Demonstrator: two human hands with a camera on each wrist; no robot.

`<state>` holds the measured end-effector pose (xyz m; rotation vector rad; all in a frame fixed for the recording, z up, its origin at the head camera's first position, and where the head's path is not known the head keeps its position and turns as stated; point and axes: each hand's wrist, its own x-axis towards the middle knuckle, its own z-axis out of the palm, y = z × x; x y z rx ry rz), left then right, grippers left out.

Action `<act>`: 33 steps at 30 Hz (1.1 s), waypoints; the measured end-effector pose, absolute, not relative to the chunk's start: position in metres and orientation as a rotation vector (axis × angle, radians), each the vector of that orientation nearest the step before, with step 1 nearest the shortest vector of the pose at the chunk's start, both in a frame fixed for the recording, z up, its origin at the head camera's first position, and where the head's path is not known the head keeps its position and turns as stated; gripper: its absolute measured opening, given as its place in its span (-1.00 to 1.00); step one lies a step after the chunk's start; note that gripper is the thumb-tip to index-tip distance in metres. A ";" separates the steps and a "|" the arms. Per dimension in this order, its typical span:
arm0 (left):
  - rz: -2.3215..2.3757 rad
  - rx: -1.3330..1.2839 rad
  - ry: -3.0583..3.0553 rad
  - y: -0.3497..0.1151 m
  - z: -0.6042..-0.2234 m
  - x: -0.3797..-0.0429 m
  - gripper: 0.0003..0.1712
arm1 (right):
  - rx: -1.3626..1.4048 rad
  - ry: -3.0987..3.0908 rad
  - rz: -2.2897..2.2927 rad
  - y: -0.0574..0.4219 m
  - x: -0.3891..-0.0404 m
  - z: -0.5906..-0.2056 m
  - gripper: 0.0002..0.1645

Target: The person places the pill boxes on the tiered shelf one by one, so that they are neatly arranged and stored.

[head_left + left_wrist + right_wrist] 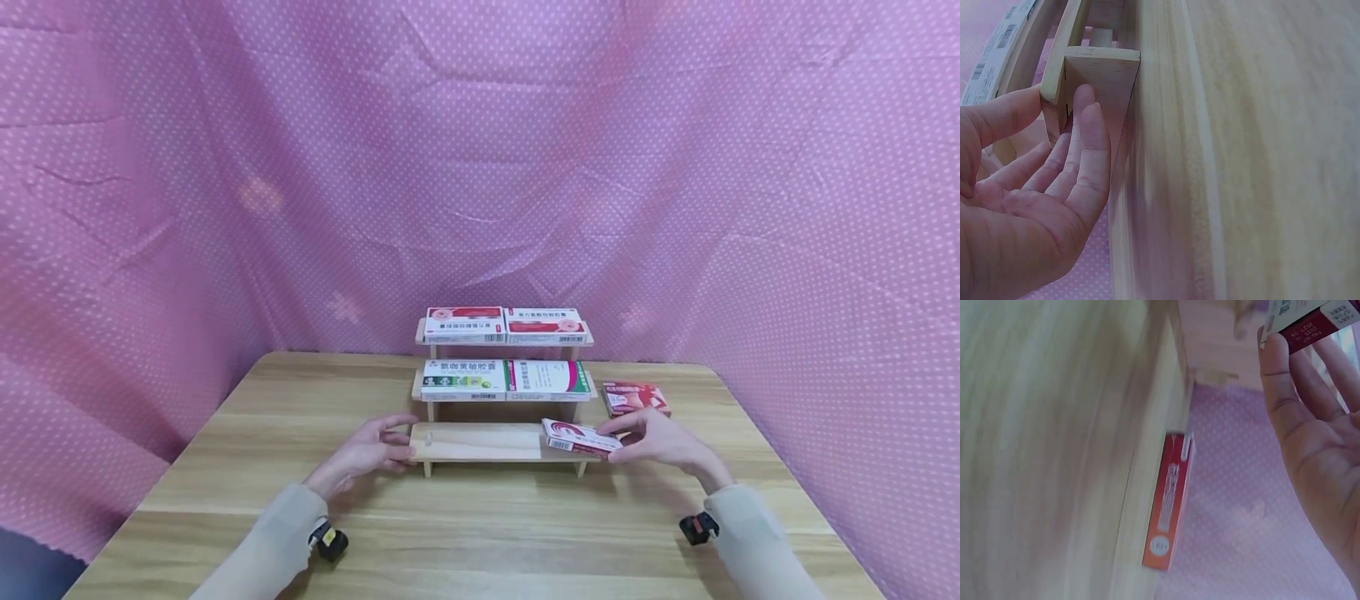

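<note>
A three-step wooden display rack [480, 442] stands on the table. My right hand [660, 437] pinches a white and dark-red medicine box [577, 437] by its right end, the box lying tilted over the right end of the lowest step. In the right wrist view, the thumb presses one corner of that box [1313, 331]. At the rack's left end is my left hand [367, 454], fingers spread and loosely bent. The left wrist view has this hand [1035, 187] touching the edge of the lowest board, with fingertips beside the side support [1107, 72].
Two red-and-white boxes [465, 325] lie on the top step. On the middle step are a green-and-white box [463, 379] and a white, magenta and green box [546, 379]. A red box [636, 398] rests on the table right of the rack. Pink dotted cloth [480, 167] hangs behind.
</note>
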<state>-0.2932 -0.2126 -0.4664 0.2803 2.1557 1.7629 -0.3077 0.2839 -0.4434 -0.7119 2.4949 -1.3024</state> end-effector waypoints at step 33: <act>1.799 0.241 2.139 -0.204 -0.466 -0.278 -0.17 | -0.583 2.643 -1.361 0.193 -0.300 -0.460 -0.42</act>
